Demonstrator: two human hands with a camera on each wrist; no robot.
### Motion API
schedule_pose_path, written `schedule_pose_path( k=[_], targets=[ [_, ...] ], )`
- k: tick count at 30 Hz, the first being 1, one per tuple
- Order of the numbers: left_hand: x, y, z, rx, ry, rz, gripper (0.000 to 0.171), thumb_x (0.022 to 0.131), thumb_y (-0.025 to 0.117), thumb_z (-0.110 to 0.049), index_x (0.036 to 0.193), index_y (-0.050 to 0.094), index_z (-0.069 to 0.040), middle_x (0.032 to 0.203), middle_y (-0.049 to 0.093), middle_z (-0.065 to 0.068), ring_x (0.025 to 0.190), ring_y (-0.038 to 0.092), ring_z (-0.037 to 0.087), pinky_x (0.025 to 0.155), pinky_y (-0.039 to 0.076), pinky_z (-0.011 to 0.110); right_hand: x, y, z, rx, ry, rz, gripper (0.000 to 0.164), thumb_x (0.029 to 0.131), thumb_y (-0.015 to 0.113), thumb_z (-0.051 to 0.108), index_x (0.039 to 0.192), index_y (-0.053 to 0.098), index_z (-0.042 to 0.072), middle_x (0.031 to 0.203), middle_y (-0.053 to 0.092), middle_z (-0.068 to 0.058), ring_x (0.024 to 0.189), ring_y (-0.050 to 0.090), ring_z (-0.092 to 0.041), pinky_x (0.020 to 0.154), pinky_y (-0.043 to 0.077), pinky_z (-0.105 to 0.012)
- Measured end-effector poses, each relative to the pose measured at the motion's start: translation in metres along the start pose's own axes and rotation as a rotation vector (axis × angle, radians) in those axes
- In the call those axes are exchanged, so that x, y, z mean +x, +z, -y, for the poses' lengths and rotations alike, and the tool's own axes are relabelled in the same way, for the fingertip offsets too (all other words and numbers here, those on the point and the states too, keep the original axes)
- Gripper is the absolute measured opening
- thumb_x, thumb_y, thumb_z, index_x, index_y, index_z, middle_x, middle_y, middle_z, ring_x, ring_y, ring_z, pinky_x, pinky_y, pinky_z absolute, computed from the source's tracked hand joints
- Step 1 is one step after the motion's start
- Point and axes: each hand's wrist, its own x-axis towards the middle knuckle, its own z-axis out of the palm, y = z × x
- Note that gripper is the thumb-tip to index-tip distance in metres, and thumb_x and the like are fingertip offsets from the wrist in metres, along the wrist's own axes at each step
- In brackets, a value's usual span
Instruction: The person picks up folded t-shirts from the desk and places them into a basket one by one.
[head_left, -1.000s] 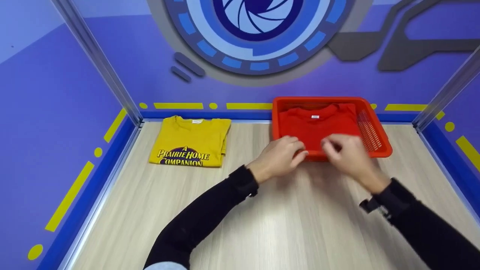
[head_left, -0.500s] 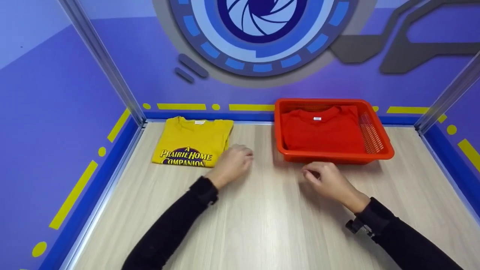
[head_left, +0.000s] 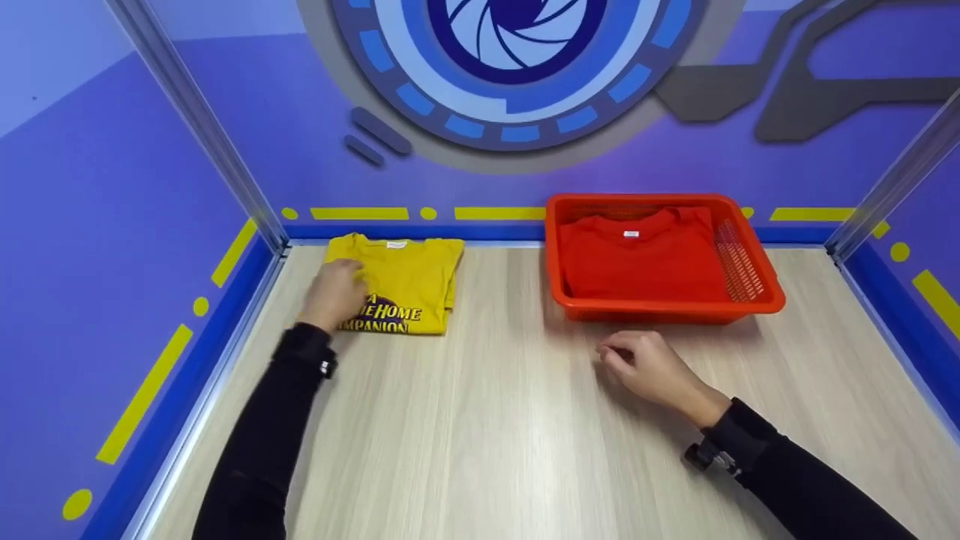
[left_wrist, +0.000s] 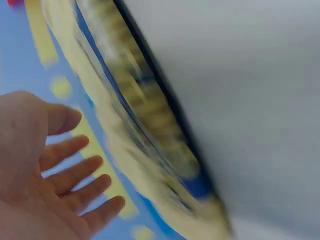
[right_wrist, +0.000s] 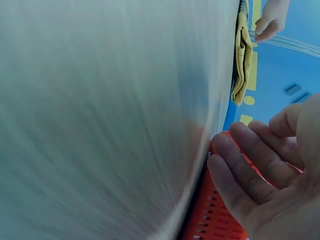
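A folded yellow T-shirt (head_left: pixel 409 277) with dark printed lettering lies at the back left of the table. Over its left side hovers my left hand (head_left: pixel 334 292), hiding part of the print; in the left wrist view its fingers (left_wrist: pixel 82 175) are spread and hold nothing, with the shirt (left_wrist: pixel 145 100) blurred beside them. My right hand (head_left: pixel 652 371) is just in front of the red basket (head_left: pixel 667 306), loosely curled around nothing. Inside that basket lies a folded red T-shirt (head_left: pixel 637 262). The right wrist view shows the right hand's fingers (right_wrist: pixel 250 165) relaxed near the perforated basket wall.
The basket stands against the printed blue back wall (head_left: pixel 495 180). A side wall (head_left: pixel 112 225) with a metal corner post (head_left: pixel 202 135) bounds the left. Pale wood-grain tabletop (head_left: pixel 510 420) extends between the arms.
My left hand has left the basket's front rim and swung left to the yellow T-shirt. My right hand has drawn back from the basket to just in front of it.
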Motion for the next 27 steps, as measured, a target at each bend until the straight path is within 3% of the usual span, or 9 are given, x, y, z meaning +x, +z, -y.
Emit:
schedule_pose_path(
  k=[6,10,14,20,24,27],
  targets=[
    [0.000,0.012,0.016,0.019,-0.004,0.130,0.048,0.100,0.054,-0.026,0.144,0.051,-0.005,0.145,0.047,0.023,0.137,0.043,0.042,0.115,0.033,0.057,0.001,0.003,0.003,0.021,-0.018,0.030,0.011,0.093,0.067,0.018,0.097,0.078,0.016,0.091,0.077,0.005,0.086,0.069,-0.004,0.079,0.058,-0.032],
    [0.002,0.016,0.007,0.068,0.012,0.147,0.052,0.100,0.054,-0.033,0.146,0.050,-0.009,0.146,0.047,0.020,0.135,0.044,0.042,0.113,0.035,0.058,0.003,0.005,0.008,0.020,-0.022,0.041,0.012,0.093,0.067,0.018,0.098,0.078,0.017,0.092,0.076,0.007,0.088,0.069,-0.003,0.082,0.058,-0.031],
    [0.006,0.021,-0.011,0.091,0.027,0.148,0.055,0.097,0.059,-0.039,0.144,0.052,-0.012,0.145,0.048,0.018,0.133,0.045,0.040,0.112,0.036,0.057,0.005,0.007,0.017,0.023,-0.059,0.055,0.013,0.093,0.067,0.018,0.099,0.078,0.015,0.093,0.076,0.007,0.089,0.069,-0.004,0.081,0.058,-0.031],
    [0.011,0.035,-0.045,0.138,0.078,0.151,0.058,0.094,0.063,-0.046,0.141,0.055,-0.015,0.142,0.050,0.016,0.128,0.048,0.037,0.109,0.039,0.054,0.016,0.018,0.043,0.031,-0.179,0.077,0.013,0.093,0.068,0.015,0.102,0.076,0.013,0.093,0.074,0.005,0.083,0.066,-0.004,0.074,0.058,-0.028],
    [0.010,0.043,-0.076,0.161,0.120,0.148,0.056,0.092,0.064,-0.047,0.139,0.057,-0.017,0.139,0.052,0.014,0.126,0.050,0.037,0.107,0.042,0.053,0.036,0.030,0.068,-0.075,-0.264,0.054,0.020,0.094,0.066,0.015,0.112,0.073,0.011,0.103,0.072,-0.001,0.092,0.068,-0.012,0.082,0.059,-0.030],
    [0.009,0.050,-0.100,0.179,0.142,0.165,0.054,0.093,0.063,-0.048,0.138,0.057,-0.018,0.138,0.051,0.012,0.124,0.049,0.036,0.104,0.044,0.053,0.054,0.042,0.082,-0.179,-0.264,0.064,0.032,0.096,0.062,0.018,0.127,0.067,0.009,0.122,0.068,-0.009,0.110,0.066,-0.021,0.096,0.055,-0.037]
  ],
)
